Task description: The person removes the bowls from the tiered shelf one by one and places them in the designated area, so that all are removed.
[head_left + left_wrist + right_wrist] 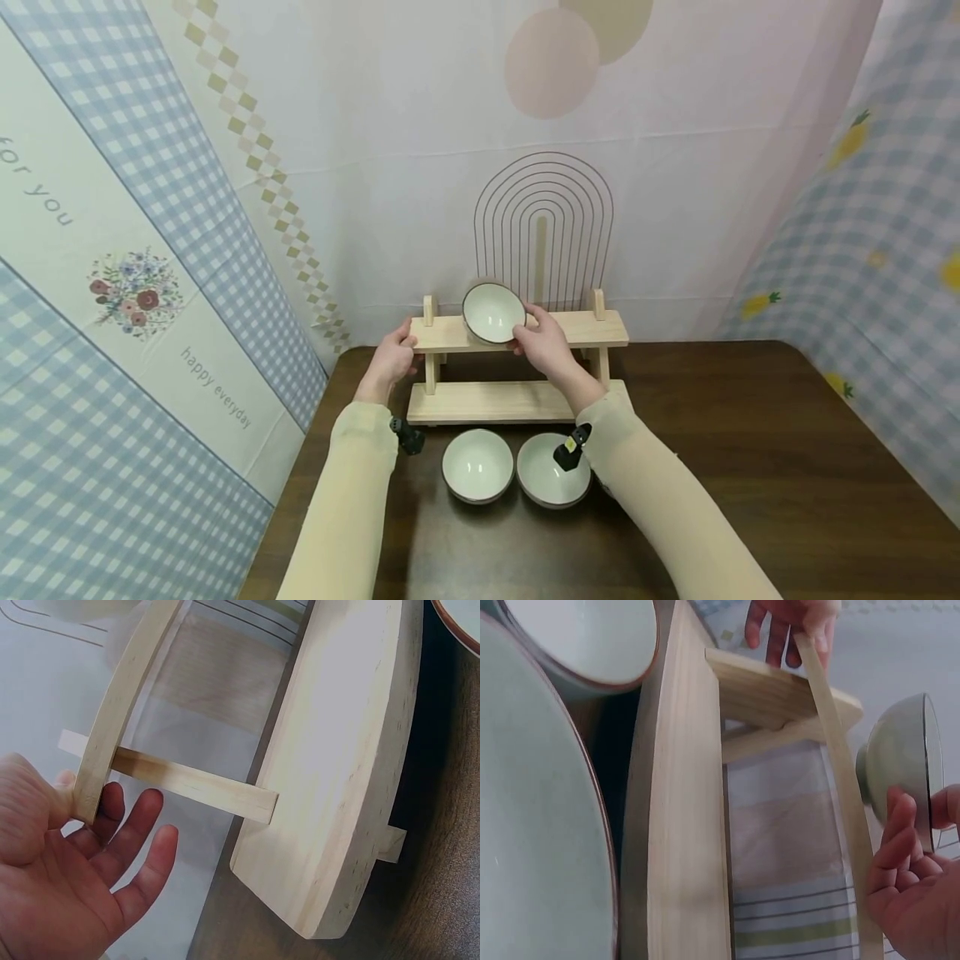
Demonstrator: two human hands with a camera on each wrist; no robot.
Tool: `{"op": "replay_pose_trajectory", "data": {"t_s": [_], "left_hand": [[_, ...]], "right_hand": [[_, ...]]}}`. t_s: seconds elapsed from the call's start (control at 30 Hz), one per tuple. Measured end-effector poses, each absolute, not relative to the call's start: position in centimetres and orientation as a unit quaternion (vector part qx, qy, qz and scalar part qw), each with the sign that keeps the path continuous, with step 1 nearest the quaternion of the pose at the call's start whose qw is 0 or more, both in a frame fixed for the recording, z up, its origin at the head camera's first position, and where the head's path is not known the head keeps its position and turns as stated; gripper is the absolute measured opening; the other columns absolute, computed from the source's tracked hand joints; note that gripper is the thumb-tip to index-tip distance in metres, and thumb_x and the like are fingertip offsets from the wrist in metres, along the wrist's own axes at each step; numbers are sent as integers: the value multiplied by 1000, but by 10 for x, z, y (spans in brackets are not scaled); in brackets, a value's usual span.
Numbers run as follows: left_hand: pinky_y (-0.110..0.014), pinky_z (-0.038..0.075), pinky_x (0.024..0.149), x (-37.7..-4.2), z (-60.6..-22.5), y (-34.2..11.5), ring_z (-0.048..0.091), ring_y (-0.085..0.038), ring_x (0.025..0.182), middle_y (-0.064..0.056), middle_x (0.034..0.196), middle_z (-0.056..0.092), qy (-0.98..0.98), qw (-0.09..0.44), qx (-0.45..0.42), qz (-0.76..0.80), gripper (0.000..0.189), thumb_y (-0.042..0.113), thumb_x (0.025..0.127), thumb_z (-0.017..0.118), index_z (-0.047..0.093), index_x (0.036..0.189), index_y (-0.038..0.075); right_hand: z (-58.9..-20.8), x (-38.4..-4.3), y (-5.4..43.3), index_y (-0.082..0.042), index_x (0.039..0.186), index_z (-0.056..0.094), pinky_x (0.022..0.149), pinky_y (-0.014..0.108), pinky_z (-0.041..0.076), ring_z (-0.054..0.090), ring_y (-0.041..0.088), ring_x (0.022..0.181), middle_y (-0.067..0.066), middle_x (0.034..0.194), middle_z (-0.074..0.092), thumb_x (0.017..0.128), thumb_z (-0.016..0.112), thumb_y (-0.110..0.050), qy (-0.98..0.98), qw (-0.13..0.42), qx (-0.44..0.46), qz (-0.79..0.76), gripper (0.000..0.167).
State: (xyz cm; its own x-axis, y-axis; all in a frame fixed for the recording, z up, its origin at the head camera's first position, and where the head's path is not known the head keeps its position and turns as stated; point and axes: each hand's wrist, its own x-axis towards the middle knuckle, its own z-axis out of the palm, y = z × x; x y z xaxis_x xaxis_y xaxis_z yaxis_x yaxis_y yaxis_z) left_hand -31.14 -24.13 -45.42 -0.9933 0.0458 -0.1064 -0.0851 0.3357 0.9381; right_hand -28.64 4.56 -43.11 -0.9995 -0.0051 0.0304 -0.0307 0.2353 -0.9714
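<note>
A two-tier wooden shelf [489,401] stands at the back of the table. My left hand [392,361] grips the left end of its upper board [112,712], the thumb over the board and the other fingers beneath. At the upper tier my right hand [547,342] pinches the rim of a pale bowl with a dark rim [493,312]. In the right wrist view this bowl [900,750] is tilted, its foot right at the board's edge. Two similar bowls, a left one [477,467] and a right one [553,471], sit in front of the shelf.
Another bowl [604,488] is mostly hidden under my right forearm. Short upright pegs [428,311] rise near both ends of the upper board. A patterned cloth [420,208] hangs close behind the shelf. The dark wooden table [735,433] extends to the right.
</note>
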Motion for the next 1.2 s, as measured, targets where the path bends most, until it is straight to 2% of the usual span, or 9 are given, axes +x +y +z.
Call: {"op": "replay_pose_trajectory", "data": {"t_s": [0.2, 0.4, 0.57, 0.87, 1.0, 1.1, 1.2], "left_hand": [[-54, 53, 96, -311, -454, -241, 60, -43, 123, -26, 168, 34, 815, 64, -12, 576, 59, 14, 117, 37, 18, 173, 17], [-53, 54, 94, -310, -454, -242, 60, -42, 122, -26, 168, 34, 817, 65, -9, 573, 59, 14, 117, 36, 18, 173, 17], [-52, 54, 93, -310, -454, -242, 60, -42, 121, -25, 169, 33, 817, 66, -6, 573, 59, 15, 117, 36, 18, 173, 16], [-48, 55, 90, -310, -455, -243, 61, -39, 117, -24, 170, 31, 821, 65, -6, 567, 59, 15, 117, 36, 18, 173, 16], [-52, 55, 93, -309, -455, -244, 61, -40, 117, -24, 170, 32, 822, 63, -5, 566, 59, 15, 117, 36, 18, 173, 16], [-55, 54, 95, -308, -454, -244, 61, -41, 119, -25, 169, 33, 822, 62, -5, 567, 60, 14, 116, 37, 18, 173, 15], [-54, 54, 94, -309, -454, -243, 60, -44, 121, -25, 168, 34, 820, 63, -5, 568, 60, 14, 116, 37, 18, 173, 14]], "right_hand": [[-432, -279, 43, -4, 168, 31, 87, 40, 59, 71, 26, 86, 16, 100, 75, 103, 54, -6, -765, 15, 11, 644, 69], [-434, -272, 45, -6, 168, 31, 83, 31, 58, 70, 28, 88, 14, 96, 74, 103, 53, -5, -753, 7, 12, 658, 69], [-435, -264, 48, -6, 167, 33, 76, 24, 56, 68, 22, 84, 13, 99, 73, 103, 52, -5, -751, 6, 22, 660, 67], [-442, -252, 51, -9, 167, 34, 78, 29, 54, 66, 20, 82, 14, 100, 74, 103, 53, -6, -754, -17, 30, 656, 67], [-444, -243, 55, -9, 167, 34, 78, 29, 55, 67, 23, 84, 17, 104, 74, 103, 54, -6, -755, -27, 36, 655, 67], [-444, -236, 59, -8, 168, 34, 76, 27, 55, 66, 22, 84, 15, 104, 74, 104, 53, -6, -762, -31, 48, 645, 67], [-444, -229, 66, -9, 167, 35, 77, 30, 56, 67, 24, 85, 13, 99, 74, 104, 54, -7, -775, -32, 56, 628, 66]]}}
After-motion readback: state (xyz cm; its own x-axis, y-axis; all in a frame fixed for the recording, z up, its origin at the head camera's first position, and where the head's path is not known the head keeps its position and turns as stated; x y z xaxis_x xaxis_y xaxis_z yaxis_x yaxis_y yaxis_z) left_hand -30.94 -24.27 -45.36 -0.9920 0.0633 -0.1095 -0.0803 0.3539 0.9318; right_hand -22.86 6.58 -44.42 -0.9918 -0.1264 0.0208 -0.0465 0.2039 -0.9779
